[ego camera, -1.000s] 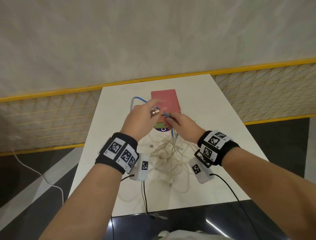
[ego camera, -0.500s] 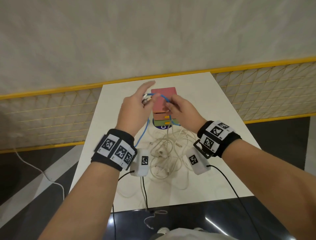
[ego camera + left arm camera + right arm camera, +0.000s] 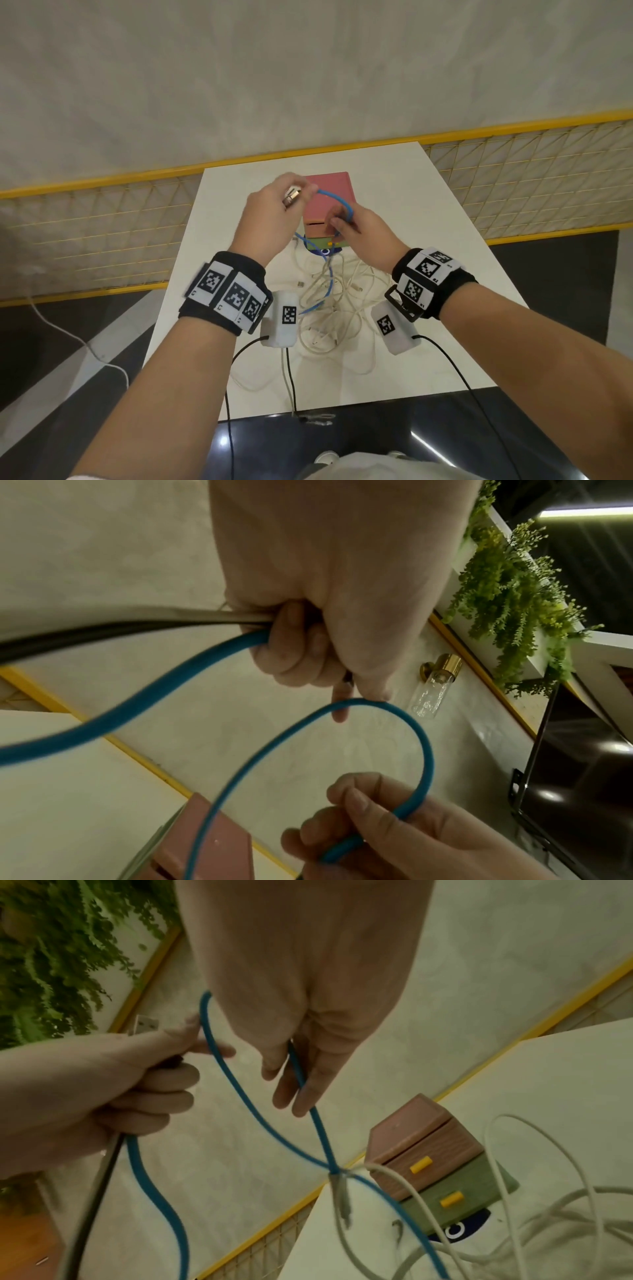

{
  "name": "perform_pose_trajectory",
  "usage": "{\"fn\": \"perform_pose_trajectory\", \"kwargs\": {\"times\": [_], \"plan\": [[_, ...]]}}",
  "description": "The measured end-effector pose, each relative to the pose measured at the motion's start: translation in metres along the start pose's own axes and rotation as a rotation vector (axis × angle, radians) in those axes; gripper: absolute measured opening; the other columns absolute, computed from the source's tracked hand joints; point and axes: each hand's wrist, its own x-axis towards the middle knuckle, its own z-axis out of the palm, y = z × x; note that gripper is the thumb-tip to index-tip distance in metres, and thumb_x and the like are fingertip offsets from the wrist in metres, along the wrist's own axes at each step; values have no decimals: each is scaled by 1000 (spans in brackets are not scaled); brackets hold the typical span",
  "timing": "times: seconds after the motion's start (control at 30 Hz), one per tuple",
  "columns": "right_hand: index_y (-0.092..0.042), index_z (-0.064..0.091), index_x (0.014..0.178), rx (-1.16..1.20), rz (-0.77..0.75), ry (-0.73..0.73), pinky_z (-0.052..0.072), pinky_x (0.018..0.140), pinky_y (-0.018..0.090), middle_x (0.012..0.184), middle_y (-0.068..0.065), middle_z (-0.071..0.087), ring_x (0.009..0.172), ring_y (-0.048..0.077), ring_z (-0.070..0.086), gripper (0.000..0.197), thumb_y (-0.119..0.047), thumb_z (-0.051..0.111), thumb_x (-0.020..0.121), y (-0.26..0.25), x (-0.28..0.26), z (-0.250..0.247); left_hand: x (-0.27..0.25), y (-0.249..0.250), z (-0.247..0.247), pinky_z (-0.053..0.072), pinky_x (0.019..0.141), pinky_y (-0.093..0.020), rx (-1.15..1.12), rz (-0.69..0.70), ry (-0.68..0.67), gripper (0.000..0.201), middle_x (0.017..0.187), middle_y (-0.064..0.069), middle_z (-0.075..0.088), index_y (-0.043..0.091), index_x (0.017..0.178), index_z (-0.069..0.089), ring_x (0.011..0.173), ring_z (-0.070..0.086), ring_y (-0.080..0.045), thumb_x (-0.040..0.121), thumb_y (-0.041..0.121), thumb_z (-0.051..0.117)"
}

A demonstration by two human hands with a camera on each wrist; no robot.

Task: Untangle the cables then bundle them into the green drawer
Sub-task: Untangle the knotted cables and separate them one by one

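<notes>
While both of my hands hover above the white surface (image 3: 428, 212), I coil the blue cable (image 3: 337, 200) into a loop in mid-air: my left hand (image 3: 270, 219) has its fingers (image 3: 294, 653) curled tight around one end of it, a metal plug (image 3: 292, 198) poking out past the knuckles, and my right hand (image 3: 363, 233) pinches the far side of the loop between thumb and fingertips (image 3: 301, 1093). Below, the blue cable's lower run drops into the heap of white cables (image 3: 339, 308), which lies tangled on the surface just in front of the small drawer unit (image 3: 329, 192). The green drawer (image 3: 459, 1191), the lower of the two under the pink one, looks shut, its yellow knob facing me. From the right wrist view, a white cable crosses the blue one right where the loop closes, and I cannot tell whether it is knotted there or merely draped. That crossing is the risk, in my judgement: if I pull the loop higher, the white strand could snag, cinch tighter and drag the heap toward the edge, or tug the light drawer unit. A loose pinch could also let the coil spring open.
</notes>
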Motion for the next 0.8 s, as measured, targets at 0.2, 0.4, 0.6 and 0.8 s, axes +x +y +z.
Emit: {"fn": "perform_pose_trajectory", "kwargs": {"times": [0.2,0.4,0.6,0.8], "plan": [[-8,56,97,41,-49,27,54,87,31,84,-6,62,84,12,64,13,-1,45,97,-5,7,-7,-1,6,-3,27,47,-16,-86,20,168,35,53,6,37,11,79,57,48,35,-9,94,43,60],[-1,60,103,-279,-26,-63,48,81,35,87,-1,60,84,23,58,16,-7,47,97,6,5,-4,0,26,-18,29,52,-12,-244,105,338,27,56,12,41,11,81,57,53,37,-3,95,33,62],[-25,50,101,-48,57,-165,60,77,46,100,4,60,99,27,63,14,-16,39,102,-6,-9,0,-6,16,-20,28,51,-12,-231,59,311,26,51,23,46,16,79,52,51,37,-4,95,35,61],[-23,67,110,-190,298,-671,57,61,28,107,-15,70,100,10,67,20,-24,54,95,-19,-22,-16,-20,23,-23,34,58,-21,-264,86,70,26,67,-9,55,25,70,57,60,40,-9,94,31,62]]}}
